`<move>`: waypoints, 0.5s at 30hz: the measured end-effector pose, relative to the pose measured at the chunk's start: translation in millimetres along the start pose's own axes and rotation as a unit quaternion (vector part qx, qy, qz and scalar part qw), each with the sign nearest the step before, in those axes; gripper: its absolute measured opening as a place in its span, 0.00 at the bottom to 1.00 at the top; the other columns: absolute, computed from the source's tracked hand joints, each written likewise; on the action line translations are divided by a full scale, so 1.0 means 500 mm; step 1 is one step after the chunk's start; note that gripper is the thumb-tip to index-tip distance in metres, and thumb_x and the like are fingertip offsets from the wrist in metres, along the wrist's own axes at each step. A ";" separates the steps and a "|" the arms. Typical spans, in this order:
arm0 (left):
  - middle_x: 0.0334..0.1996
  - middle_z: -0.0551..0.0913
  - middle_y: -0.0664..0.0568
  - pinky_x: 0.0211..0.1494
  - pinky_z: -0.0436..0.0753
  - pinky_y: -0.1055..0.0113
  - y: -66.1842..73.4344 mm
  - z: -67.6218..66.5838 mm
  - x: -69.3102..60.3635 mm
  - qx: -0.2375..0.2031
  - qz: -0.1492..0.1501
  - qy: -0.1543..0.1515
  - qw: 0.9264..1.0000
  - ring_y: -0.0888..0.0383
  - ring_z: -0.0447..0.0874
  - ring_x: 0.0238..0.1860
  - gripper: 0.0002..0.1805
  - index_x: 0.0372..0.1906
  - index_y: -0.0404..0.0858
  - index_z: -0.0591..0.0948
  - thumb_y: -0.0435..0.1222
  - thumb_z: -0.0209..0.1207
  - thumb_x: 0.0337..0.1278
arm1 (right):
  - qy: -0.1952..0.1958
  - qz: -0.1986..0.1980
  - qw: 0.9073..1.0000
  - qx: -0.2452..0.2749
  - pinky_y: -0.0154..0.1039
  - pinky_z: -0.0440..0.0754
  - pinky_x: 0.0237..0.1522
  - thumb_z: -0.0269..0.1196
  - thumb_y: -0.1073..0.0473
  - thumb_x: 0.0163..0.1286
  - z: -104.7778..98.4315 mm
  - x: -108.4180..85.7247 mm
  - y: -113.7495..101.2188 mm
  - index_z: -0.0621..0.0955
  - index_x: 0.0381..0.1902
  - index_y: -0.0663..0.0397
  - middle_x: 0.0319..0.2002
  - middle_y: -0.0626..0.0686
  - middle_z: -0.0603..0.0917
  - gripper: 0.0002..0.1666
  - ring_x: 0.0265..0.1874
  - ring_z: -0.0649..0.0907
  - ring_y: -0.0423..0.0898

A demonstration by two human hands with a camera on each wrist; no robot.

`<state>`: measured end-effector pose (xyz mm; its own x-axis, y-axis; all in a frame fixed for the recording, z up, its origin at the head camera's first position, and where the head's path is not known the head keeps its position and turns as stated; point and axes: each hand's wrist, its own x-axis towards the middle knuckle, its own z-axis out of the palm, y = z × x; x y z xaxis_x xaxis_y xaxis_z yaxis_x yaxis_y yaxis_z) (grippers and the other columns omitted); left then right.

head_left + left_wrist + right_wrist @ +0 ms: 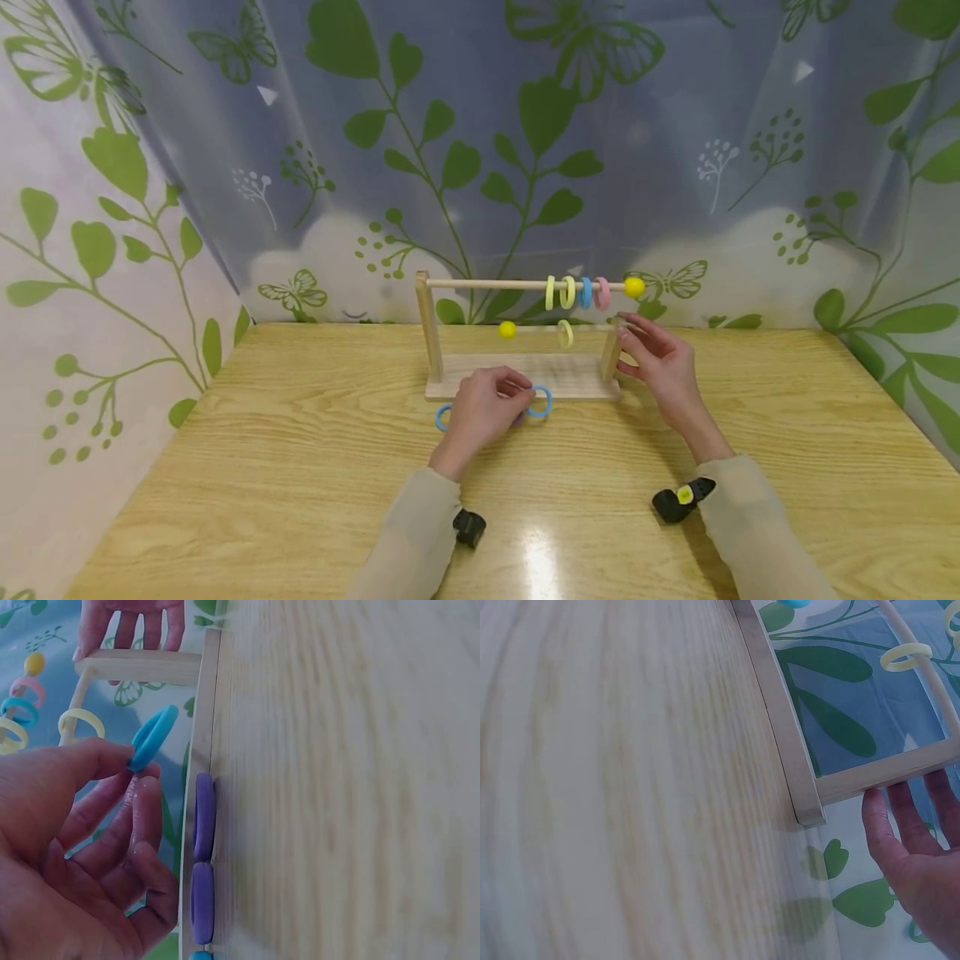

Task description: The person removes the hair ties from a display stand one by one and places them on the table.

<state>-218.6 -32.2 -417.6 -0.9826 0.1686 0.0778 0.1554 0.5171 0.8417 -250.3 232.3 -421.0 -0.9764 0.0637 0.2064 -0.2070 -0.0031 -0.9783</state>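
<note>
Between thumb and fingertips my left hand (487, 408) pinches a blue ring (540, 402), held in front of the wooden rack's base (555, 385). The same blue ring (154, 738) tilts upright in the left wrist view. My right hand (663, 371) touches the rack's right post (611, 357); in the right wrist view its fingertips (874, 796) rest along that post (889, 769). On the lower rod hangs one pale yellow ring (566, 333), with a yellow ball (507, 330) at its left end. The upper rod carries two pale yellow rings, a blue ring (586, 292) and a pink ring (602, 293).
Two purple rings (204, 817) (202, 903) stand along the base's front edge in the left wrist view. Another blue ring (443, 417) lies left of my left hand. A yellow ball (634, 287) caps the upper rod. Behind the wooden table (300, 467) hangs a patterned curtain (480, 150).
</note>
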 end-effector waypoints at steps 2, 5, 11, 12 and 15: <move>0.32 0.91 0.51 0.30 0.81 0.68 0.000 0.001 0.001 0.001 -0.007 0.000 1.000 0.58 0.88 0.24 0.05 0.39 0.43 0.88 0.40 0.67 0.63 | -0.001 -0.001 1.000 0.001 0.34 0.89 0.41 0.65 0.52 0.74 0.000 0.000 0.000 0.79 0.67 0.54 0.48 0.32 0.87 0.27 0.47 0.87 0.30; 0.32 0.91 0.51 0.30 0.81 0.69 0.001 0.003 0.002 0.001 -0.014 -0.002 1.000 0.56 0.88 0.25 0.05 0.39 0.43 0.88 0.40 0.67 0.63 | -0.004 -0.001 1.000 0.003 0.34 0.89 0.41 0.64 0.53 0.74 0.000 0.000 0.000 0.78 0.68 0.54 0.47 0.32 0.87 0.27 0.47 0.87 0.31; 0.33 0.91 0.51 0.32 0.80 0.68 0.003 0.006 0.004 0.027 -0.018 -0.007 0.999 0.60 0.85 0.26 0.05 0.38 0.44 0.89 0.41 0.68 0.63 | -0.003 -0.001 1.000 0.001 0.34 0.89 0.41 0.64 0.53 0.74 0.000 0.000 -0.001 0.78 0.68 0.54 0.47 0.32 0.87 0.27 0.47 0.87 0.31; 0.33 0.91 0.52 0.33 0.80 0.67 0.003 0.006 0.004 0.033 -0.018 -0.009 0.999 0.61 0.85 0.28 0.05 0.38 0.44 0.89 0.41 0.68 0.62 | -0.002 -0.001 1.000 0.001 0.33 0.89 0.41 0.64 0.53 0.74 0.000 -0.001 -0.001 0.78 0.68 0.54 0.47 0.32 0.87 0.27 0.47 0.87 0.31; 0.34 0.91 0.53 0.35 0.79 0.67 0.002 0.009 0.006 0.046 -0.018 -0.013 0.999 0.60 0.84 0.32 0.05 0.38 0.46 0.89 0.42 0.68 0.62 | -0.002 -0.002 1.000 0.002 0.34 0.89 0.41 0.64 0.53 0.74 0.000 -0.001 -0.001 0.78 0.68 0.54 0.47 0.32 0.87 0.27 0.47 0.87 0.31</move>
<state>-220.9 -27.5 -418.7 -0.9848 0.1701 0.0341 0.1306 0.5975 0.7912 -249.9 232.4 -420.5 -0.9757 0.0596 0.2107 -0.2116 -0.0075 -0.9773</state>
